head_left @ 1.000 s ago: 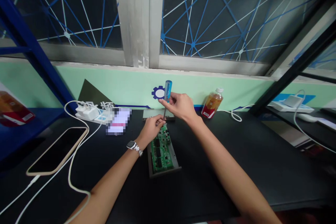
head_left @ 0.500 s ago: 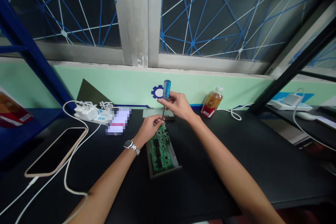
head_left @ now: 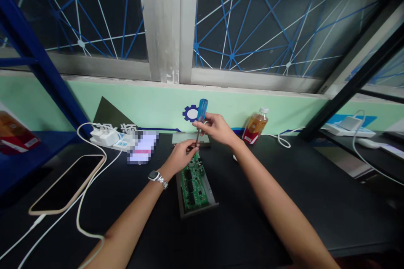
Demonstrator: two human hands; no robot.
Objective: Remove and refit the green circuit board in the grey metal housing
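A screwdriver point(head_left: 202, 110) with a clear blue handle stands nearly upright, shaft downward. My right hand point(head_left: 219, 129) grips it between thumb and fingers at the lower end of the handle. Below, my left hand point(head_left: 182, 155) has its fingers drawn together by the screwdriver's tip, over the far end of a green circuit board point(head_left: 196, 183). What those fingers pinch, if anything, is hidden, as is the tip's contact point. The board sits in an open grey metal housing point(head_left: 202, 209) lying lengthwise on the black table.
Behind my hands lies a grey metal piece point(head_left: 205, 139). To the left are a phone point(head_left: 67, 183), white cables, a power strip point(head_left: 126, 142) and a blurred-out phone-like item point(head_left: 143, 147). A drink bottle point(head_left: 255, 126) stands right by the wall. A small white object point(head_left: 235, 157) sits beside my right forearm.
The view has tilted up slightly, so the scene sits a little lower. The screwdriver leans slightly more to the right at its handle. Both hands stay at the board's far end.
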